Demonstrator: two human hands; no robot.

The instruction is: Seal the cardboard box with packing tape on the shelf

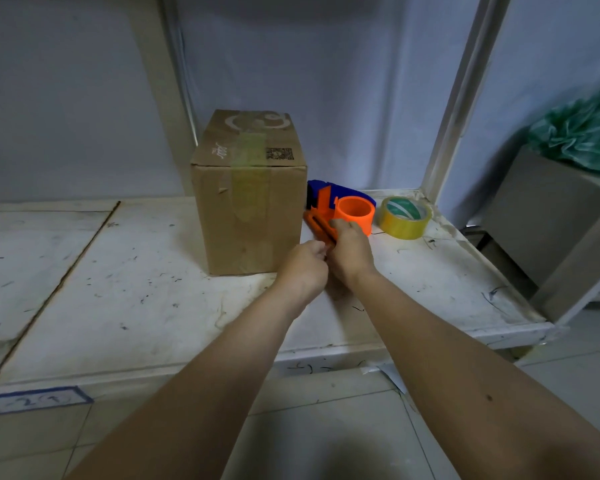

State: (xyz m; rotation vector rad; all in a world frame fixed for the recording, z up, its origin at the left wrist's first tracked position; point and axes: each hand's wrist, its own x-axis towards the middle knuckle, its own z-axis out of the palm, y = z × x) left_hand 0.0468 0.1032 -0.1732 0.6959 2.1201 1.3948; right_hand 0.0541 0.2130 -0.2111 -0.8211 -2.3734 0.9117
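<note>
The box (250,192) stood on the shelf (118,271), old tape across its top. Our right hand (350,251) gripped the empty dispenser (340,209); our left hand (305,268) was curled beside it, grip unclear. The roll (405,217) lay near: seat it squarely on the hub.

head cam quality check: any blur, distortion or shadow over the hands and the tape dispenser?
Head view: wide-angle bowing bends the shelf edge and uprights; dim, soft light, no glare; left hand and right hand slightly soft but readable; orange tape dispenser and cardboard box fairly sharp; a dark shadow lies on the floor at bottom centre.
</note>
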